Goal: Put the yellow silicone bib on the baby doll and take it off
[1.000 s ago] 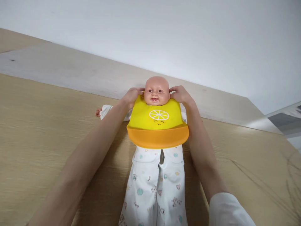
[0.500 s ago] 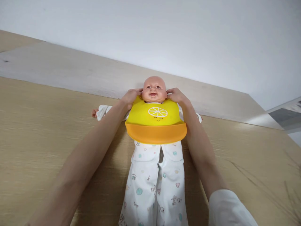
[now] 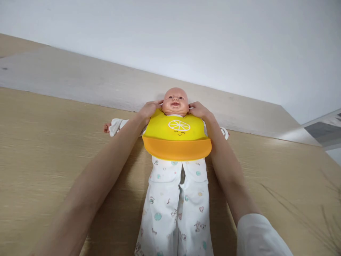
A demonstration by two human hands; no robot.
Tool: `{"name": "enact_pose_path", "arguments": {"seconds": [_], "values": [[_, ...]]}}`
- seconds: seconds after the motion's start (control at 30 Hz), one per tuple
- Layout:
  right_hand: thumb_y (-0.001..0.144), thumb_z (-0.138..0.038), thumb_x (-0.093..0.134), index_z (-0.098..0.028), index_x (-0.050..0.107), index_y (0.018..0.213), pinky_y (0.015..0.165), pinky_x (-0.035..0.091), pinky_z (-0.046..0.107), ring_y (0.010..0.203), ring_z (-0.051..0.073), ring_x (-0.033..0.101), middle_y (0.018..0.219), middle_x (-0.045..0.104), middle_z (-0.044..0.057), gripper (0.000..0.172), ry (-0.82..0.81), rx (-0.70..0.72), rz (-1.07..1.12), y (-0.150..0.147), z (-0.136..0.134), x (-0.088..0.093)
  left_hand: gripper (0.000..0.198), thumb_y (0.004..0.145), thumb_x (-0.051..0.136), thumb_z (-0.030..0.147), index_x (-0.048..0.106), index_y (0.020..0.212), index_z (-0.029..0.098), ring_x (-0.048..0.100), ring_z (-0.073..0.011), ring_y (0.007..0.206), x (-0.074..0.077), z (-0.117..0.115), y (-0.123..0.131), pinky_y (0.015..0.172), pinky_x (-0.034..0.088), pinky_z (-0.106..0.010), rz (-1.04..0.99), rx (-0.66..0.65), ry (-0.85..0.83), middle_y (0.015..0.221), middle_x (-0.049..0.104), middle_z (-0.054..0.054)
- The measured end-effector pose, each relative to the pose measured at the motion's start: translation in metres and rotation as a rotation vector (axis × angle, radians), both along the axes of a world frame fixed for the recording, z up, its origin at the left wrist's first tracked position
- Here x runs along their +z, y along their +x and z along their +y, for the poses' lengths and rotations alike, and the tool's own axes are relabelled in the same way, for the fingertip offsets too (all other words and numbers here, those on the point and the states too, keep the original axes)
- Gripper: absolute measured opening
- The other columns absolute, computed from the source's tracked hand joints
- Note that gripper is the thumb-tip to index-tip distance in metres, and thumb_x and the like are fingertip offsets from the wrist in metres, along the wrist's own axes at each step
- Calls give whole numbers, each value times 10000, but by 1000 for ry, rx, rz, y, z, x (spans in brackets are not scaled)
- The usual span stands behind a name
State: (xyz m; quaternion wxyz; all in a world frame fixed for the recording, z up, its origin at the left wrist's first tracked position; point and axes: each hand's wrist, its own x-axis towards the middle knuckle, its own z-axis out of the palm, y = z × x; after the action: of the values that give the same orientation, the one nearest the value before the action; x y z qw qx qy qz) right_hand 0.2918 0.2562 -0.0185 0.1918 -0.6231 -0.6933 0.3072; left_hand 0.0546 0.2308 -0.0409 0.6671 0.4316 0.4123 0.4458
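Observation:
A baby doll (image 3: 176, 93) lies on its back, arms spread out to the sides. Over its chest is a yellow bib (image 3: 158, 126) with a white citrus slice, a smiling face and an orange catch pocket (image 3: 177, 148). My left hand (image 3: 149, 109) is closed on the bib's neck strap at one side of the doll's neck. On the other side, my right hand (image 3: 199, 109) grips the opposite strap. The fingertips and strap ends are hidden behind the neck. White printed trousers (image 3: 162, 206) cover the doll's legs.
Underneath the doll is a light wood-grain surface (image 3: 48, 142). Behind its head runs a pale raised board (image 3: 87, 76) against a white wall (image 3: 186, 39). Thin dark twig-like lines (image 3: 293, 206) show at the right, blurred.
The doll's head has tipped and shifted slightly to the right. The bib's lower edge has risen a little. Both hands stay at the neck.

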Motion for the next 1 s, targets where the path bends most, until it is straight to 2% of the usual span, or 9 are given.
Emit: {"name": "enact_pose_path", "arguments": {"seconds": [0.2,0.37,0.43,0.53,0.63,0.73,0.83,1.0], "values": [[716,-178,660,-118,740,922,811,523,361,869,266,646,798,708,90,229,-13,0,-15,2,1,-3,657,668,580,123,639,1321,171,653,-196,580,-3,2,-2,610,537,-308,83,33,6,797,739,-84],[706,-195,668,-131,753,941,731,514,321,801,243,650,856,724,81,258,-48,15,-24,1,0,-2,728,647,582,93,611,1369,178,663,-209,639,1,-2,-2,602,514,-298,112,40,24,815,748,-85],[701,-197,662,-133,759,934,699,501,290,788,223,649,912,730,81,259,-64,41,-38,2,-1,-2,662,637,582,86,671,1288,165,654,-206,636,2,-4,-3,622,514,-306,152,62,44,814,747,-83],[707,-179,633,-128,759,944,691,481,249,801,198,645,945,730,75,274,-61,70,-67,3,-2,-4,439,594,589,61,762,994,118,608,-182,573,2,-4,-5,591,486,-291,250,147,45,694,703,-66],[717,-164,612,-122,753,982,700,482,243,801,191,645,946,730,66,303,-55,51,-44,4,-3,-6,231,577,599,61,733,759,112,570,-165,533,0,-2,-7,548,452,-275,300,258,30,601,648,-46],[742,-129,551,-108,742,1000,682,483,233,777,179,642,939,729,69,322,-52,22,1,4,-4,-8,182,584,594,83,724,706,120,575,-174,540,-2,0,-9,545,459,-281,307,280,54,591,642,-45],[769,-82,454,-105,727,1074,681,488,212,746,147,630,963,727,64,410,-22,22,59,2,-5,-8,200,573,574,69,734,674,136,566,-173,537,-4,0,-8,554,473,-282,340,209,82,561,624,-35],[775,-35,394,-110,695,1202,829,511,217,824,134,646,1110,712,74,527,24,79,38,-2,-6,-7,164,597,574,74,721,626,142,544,-163,512,-3,0,-5,557,477,-287,416,181,119,550,597,-30]]}}
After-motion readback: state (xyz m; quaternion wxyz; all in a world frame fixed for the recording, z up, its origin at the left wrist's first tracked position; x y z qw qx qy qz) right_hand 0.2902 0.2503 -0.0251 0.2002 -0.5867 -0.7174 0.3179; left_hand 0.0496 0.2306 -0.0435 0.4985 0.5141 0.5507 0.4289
